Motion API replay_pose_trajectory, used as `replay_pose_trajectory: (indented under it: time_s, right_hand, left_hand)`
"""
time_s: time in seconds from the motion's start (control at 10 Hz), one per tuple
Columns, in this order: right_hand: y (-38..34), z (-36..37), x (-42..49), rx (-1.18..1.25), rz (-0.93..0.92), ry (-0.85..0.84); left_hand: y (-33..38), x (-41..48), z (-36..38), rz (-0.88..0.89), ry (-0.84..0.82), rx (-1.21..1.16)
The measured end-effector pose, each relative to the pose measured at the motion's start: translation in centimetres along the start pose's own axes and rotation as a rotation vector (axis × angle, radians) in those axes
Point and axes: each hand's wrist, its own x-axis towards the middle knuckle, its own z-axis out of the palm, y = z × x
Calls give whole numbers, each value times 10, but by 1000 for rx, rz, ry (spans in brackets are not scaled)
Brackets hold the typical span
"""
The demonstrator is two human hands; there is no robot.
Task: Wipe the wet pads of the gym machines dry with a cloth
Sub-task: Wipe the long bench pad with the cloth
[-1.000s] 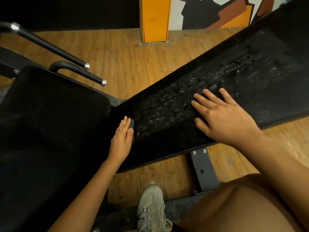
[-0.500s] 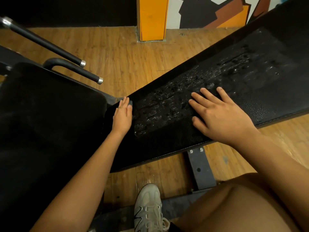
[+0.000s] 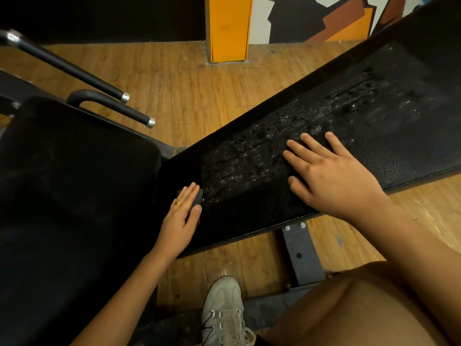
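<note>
Left hand (image 3: 180, 219) nearer, straight fingers (image 3: 189, 196) flat on cloth (image 3: 198, 198)

The long black wet pad (image 3: 374, 126) slants from the centre to the upper right of the frame. Past the right hand (image 3: 336, 181), which lies flat across its middle, the surface is bare and open to a sweep. A bare wet strip also lies between that hand and the left hand (image 3: 180, 221) at the pad's lower-left end. Just left of that end, the wide black seat pad (image 3: 74, 196) closes in, leaving a narrow gap. In the upper left, two black metal bars with chrome tips (image 3: 74, 68) jut over the wooden floor (image 3: 199, 101). An orange square pillar (image 3: 228, 28) stands at top centre, well apart.
</note>
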Motion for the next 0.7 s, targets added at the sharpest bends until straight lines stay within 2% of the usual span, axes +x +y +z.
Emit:
replay_pose_trajectory:
  time_s: [0.2, 0.4, 0.5, 0.7]
  right_hand:
    - [-1, 0, 0, -1, 4, -12]
    - [-1, -1, 1, 7, 7, -18]
    - [-1, -1, 0, 4, 9, -21]
    - [-1, -1, 1, 11, 5, -12]
  left_hand:
    - [10, 32, 8, -18, 102, 3]
    - [28, 99, 4, -155, 164, -28]
    - [30, 96, 4, -177, 148, 2]
    - [31, 29, 11, -91, 107, 51]
